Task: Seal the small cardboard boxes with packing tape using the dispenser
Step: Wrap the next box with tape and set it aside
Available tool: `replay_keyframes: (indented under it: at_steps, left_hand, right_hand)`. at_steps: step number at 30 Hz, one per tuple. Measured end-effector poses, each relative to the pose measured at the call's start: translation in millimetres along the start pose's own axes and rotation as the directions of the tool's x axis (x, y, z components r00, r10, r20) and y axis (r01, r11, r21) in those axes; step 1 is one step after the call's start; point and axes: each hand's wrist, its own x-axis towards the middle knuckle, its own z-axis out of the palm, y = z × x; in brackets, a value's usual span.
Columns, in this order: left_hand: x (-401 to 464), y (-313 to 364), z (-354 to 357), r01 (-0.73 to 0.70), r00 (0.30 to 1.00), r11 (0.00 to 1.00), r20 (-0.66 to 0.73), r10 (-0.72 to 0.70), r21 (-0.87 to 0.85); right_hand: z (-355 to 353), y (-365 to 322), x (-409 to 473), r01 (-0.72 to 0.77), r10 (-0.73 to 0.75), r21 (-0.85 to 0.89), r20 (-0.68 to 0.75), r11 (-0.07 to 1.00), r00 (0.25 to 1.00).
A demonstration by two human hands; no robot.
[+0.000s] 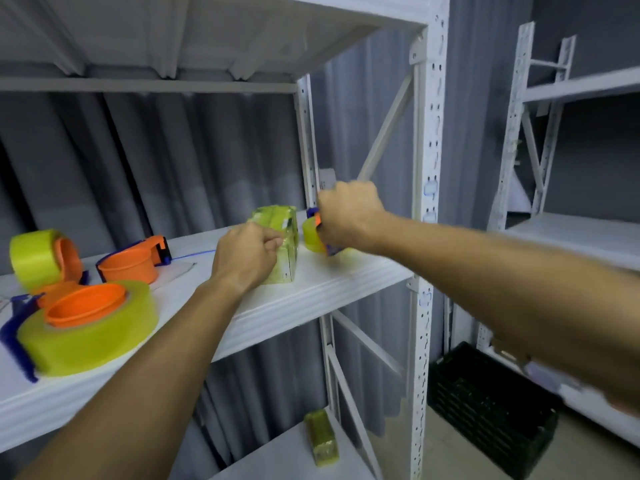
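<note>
A: Head view, item one: box (277,244) on shelf (311,292), left hand (242,256) curled against it as a brace.

B: Item two: right hand (346,216) wrapped round dispenser (317,235), just beside, likely drawing tape.

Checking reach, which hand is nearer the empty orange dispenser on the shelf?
Left. The left hand holds the box just right of the empty dispenser; the right hand is farther right, past the box.
</note>
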Motion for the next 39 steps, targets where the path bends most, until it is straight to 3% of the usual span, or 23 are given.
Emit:
replay_keyframes:
  at_steps: [5,13,17,21,29,32,34,39]
  left_hand:
    - [6,5,3,0.079,0.997,0.997,-0.022,-0.079,-0.005]
    - [4,25,21,0.200,0.959,0.980,-0.205,-0.194,0.005]
    - [3,24,27,0.174,0.968,0.982,-0.169,-0.185,-0.075]
    - [1,21,28,0.258,0.955,0.961,-0.127,-0.269,-0.096]
    - [3,0,0,0.229,0.972,0.965,-0.017,-0.233,-0.125]
    - [-7,-16,-11,0.315,0.949,0.949,0.005,-0.315,-0.029]
    - [-12,-19,-12,0.295,0.955,0.954,0.017,-0.296,0.058]
    - [-15,-20,-24,0.256,0.966,0.967,0.040,-0.256,-0.004]
  right_hand:
    - [9,12,3,-0.070,0.074,0.095,-0.034,0.993,0.997]
    - [5,19,4,-0.115,0.161,0.287,-0.141,0.951,0.977]
    - [0,17,4,-0.124,0.186,0.337,-0.160,0.933,0.969]
    - [0,12,3,-0.132,0.199,0.346,-0.166,0.929,0.966]
    - [4,17,-4,-0.155,0.241,0.421,-0.158,0.894,0.958]
    - [5,22,-6,-0.189,0.276,0.444,-0.139,0.876,0.951]
    - [6,21,-7,-0.197,0.283,0.454,-0.129,0.869,0.950]
    - [8,20,-8,-0.209,0.301,0.493,-0.114,0.845,0.947]
